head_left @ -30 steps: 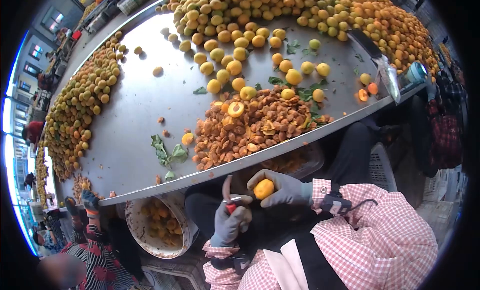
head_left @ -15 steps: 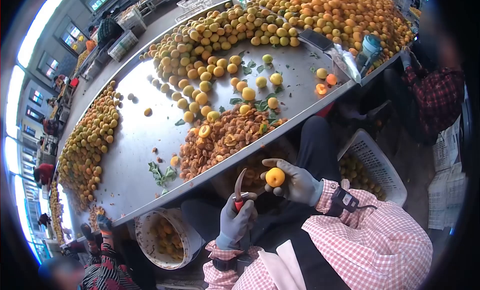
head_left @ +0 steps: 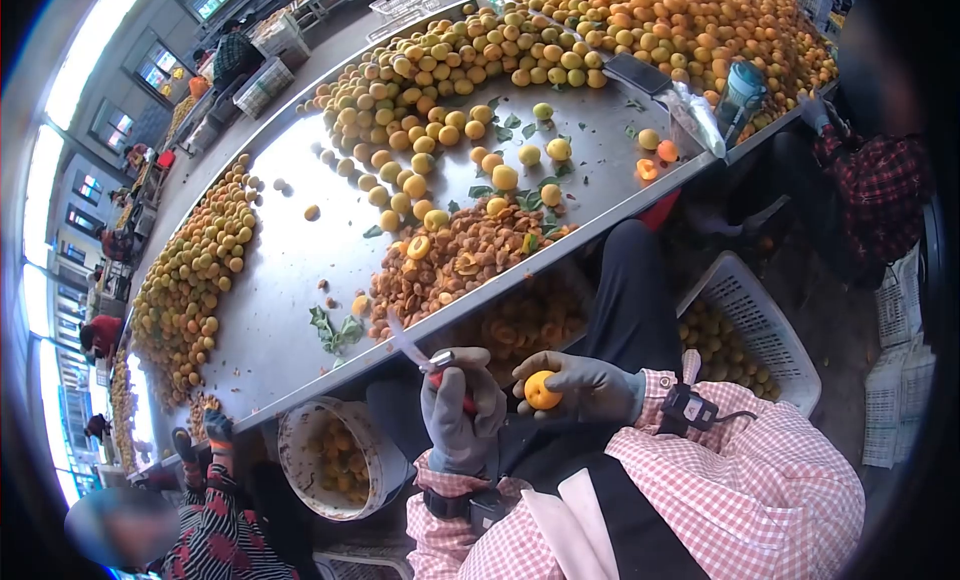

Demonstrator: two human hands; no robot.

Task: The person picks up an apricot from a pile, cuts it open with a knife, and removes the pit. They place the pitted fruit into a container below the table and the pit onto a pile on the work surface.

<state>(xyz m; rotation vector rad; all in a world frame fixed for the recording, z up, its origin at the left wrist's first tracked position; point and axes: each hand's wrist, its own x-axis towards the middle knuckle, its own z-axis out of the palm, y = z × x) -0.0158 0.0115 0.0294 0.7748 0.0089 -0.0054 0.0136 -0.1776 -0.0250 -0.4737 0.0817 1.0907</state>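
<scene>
In my gloved left hand is a small curved knife with a red handle, its blade pointing up and left toward the table edge. My gloved right hand grips a whole orange-yellow apricot between thumb and fingers. Blade and apricot are apart. Beyond both hands, a heap of brown apricot pits lies along the near edge of the metal table, with a halved apricot on top. Below the table edge, apricot halves show partly behind my hands.
A white bucket of apricot pieces stands at left, and a white crate of fruit at right. Apricot piles, a phone and a bottle lie on the table. Co-workers sit at right and lower left.
My left hand has turned and moved up and slightly left, swinging the knife blade away from the apricot. The right hand has lowered a little with the apricot. The view has shifted slightly.
</scene>
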